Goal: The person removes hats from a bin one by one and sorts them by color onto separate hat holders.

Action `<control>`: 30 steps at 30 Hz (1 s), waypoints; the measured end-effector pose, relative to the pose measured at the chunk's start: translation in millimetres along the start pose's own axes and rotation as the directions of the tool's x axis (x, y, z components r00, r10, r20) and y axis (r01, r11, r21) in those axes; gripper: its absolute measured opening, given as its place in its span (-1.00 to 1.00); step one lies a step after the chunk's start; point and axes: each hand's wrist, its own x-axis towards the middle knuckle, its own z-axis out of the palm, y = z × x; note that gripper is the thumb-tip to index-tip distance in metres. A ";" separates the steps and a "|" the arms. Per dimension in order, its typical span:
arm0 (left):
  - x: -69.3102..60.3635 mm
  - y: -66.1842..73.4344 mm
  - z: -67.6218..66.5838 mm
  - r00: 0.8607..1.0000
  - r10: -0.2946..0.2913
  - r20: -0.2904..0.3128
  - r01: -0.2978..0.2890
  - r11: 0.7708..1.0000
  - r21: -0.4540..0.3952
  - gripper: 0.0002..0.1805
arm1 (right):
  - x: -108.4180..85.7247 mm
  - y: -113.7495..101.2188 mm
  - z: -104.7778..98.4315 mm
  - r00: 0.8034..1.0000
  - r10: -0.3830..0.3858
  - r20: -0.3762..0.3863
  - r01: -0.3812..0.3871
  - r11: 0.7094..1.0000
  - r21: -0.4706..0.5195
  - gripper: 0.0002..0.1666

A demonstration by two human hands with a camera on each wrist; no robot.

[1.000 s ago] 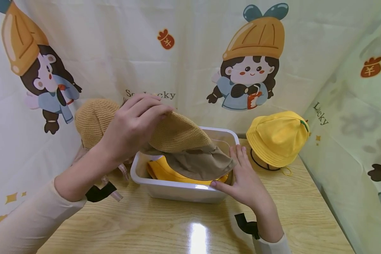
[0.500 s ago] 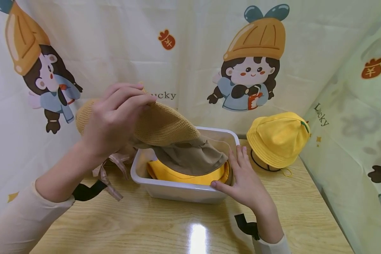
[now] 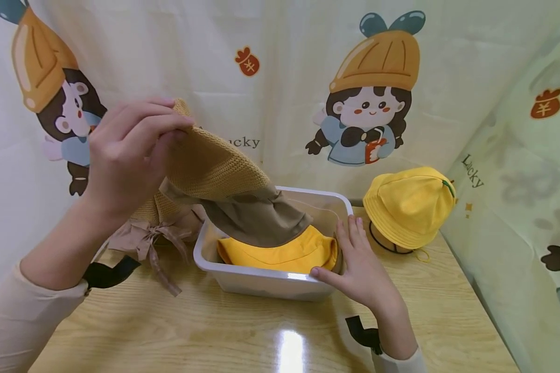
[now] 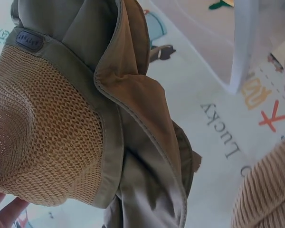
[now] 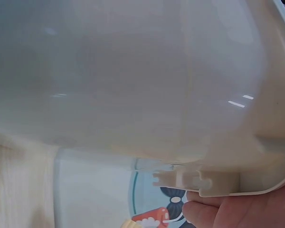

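Note:
My left hand (image 3: 130, 150) pinches the crown of a sun hat (image 3: 214, 171), which hangs tilted over a white plastic bin (image 3: 270, 282). The hat has a tan knitted crown and a floppy taupe brim; in the left wrist view its woven crown (image 4: 52, 128) and small dark label show, with fingertips (image 4: 9, 211) at the lower left. Folded yellow cloth (image 3: 280, 256) lies inside the bin, partly under the brim. At the bin's front right corner rests my right hand (image 3: 361, 269), fingers spread along the side rim and thumb on the front rim.
A yellow bucket hat (image 3: 410, 207) sits on a black wire stand to the right. Behind my left arm, partly hidden, is a ribbed tan knit hat (image 3: 156, 207) with a ribbon bow (image 3: 151, 241). A printed curtain (image 3: 280, 103) hangs round the wooden table (image 3: 242, 331).
My left hand has moved left and up, lifting the sun hat with it, so more of the yellow cloth in the bin shows. My right hand has stayed on the bin's corner.

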 end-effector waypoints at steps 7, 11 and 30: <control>6.3 -20.8 -7.0 0.992 -0.026 -0.120 0.026 1.000 0.002 -0.95 | 0.9 -0.4 -1.6 1.000 -0.004 0.006 0.004 1.000 -0.005 0.39; 11.3 -27.0 -10.4 0.984 -0.045 -0.175 0.051 0.998 0.030 -0.97 | 1.4 0.0 -1.4 1.000 -0.007 0.003 0.007 1.000 -0.010 0.38; 11.1 -68.7 -31.0 0.984 -0.089 -0.155 0.116 0.978 0.175 -0.83 | -0.1 0.0 1.0 1.000 -0.003 -0.006 0.003 1.000 0.001 0.37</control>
